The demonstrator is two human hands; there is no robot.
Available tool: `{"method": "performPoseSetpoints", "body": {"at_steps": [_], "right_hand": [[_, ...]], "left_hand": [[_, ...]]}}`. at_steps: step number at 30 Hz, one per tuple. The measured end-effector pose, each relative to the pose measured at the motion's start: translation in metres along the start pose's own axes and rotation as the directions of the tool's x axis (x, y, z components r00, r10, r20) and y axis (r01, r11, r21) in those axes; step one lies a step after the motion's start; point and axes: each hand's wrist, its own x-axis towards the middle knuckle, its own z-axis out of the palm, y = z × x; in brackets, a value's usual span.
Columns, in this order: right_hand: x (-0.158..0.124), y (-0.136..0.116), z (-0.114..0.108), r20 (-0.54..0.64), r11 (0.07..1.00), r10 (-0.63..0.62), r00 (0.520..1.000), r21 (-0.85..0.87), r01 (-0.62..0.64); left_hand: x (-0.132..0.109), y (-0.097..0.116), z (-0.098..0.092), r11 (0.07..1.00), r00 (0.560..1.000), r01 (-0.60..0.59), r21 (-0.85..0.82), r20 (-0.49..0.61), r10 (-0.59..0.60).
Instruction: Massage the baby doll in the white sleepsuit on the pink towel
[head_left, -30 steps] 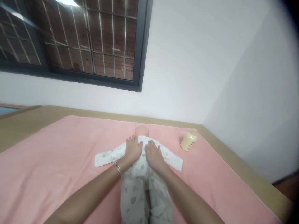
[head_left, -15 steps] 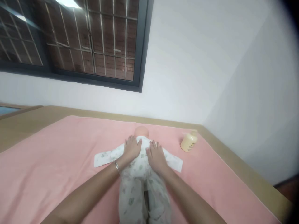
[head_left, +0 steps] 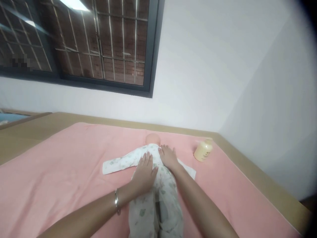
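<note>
Both hands (head_left: 146, 172) flat on doll (head_left: 158, 185) — pink blanket (head_left: 61, 172)

The left hand (head_left: 145, 173) has slid from the doll's (head_left: 153, 172) shoulder down to its belly.

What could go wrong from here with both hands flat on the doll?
The left hand sits lower on the doll than the right hand, so uneven pressure might bunch its loose suit or drag the pink towel. A wide sweep of the right arm could knock the yellow bottle beside it.
</note>
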Motion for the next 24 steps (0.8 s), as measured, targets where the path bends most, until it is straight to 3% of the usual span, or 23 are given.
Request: {"method": "performPoseSetpoints", "body": {"at_steps": [5, 9, 12, 15, 19, 21, 24], "right_hand": [[-0.04, -0.007, 0.003, -0.073, 0.989, -0.14, 0.987, 0.037, 0.143], [-0.061, -0.01, 0.002, -0.057, 0.982, -0.17, 0.984, 0.075, 0.174], [-0.051, -0.01, 0.003, -0.086, 0.988, -0.149, 0.985, 0.022, 0.152], [-0.022, -0.007, 0.0, -0.086, 0.995, -0.096, 0.992, -0.02, 0.095], [0.017, -0.001, -0.013, 0.154, 0.995, 0.057, 0.987, 0.073, -0.069], [0.023, -0.001, -0.016, 0.213, 0.991, 0.081, 0.974, 0.091, -0.103], [0.006, -0.008, -0.011, 0.071, 1.0, 0.031, 0.997, -0.001, -0.031]], "left_hand": [[0.057, -0.015, -0.03, 0.965, 0.959, 0.262, -0.034, 0.122, -0.256], [0.086, -0.022, -0.041, 0.952, 0.941, 0.3, -0.054, 0.179, -0.287], [0.076, -0.018, -0.032, 0.96, 0.954, 0.282, -0.007, 0.107, -0.279], [0.041, -0.007, -0.014, 0.979, 0.983, 0.181, 0.096, -0.043, -0.178], [-0.004, 0.002, 0.003, 0.993, 0.999, 0.025, 0.116, -0.035, -0.021], [-0.007, 0.001, 0.001, 0.995, 1.0, 0.022, 0.1, -0.02, -0.02], [0.017, -0.009, -0.014, 0.995, 0.996, 0.084, 0.053, 0.009, -0.085]]}}
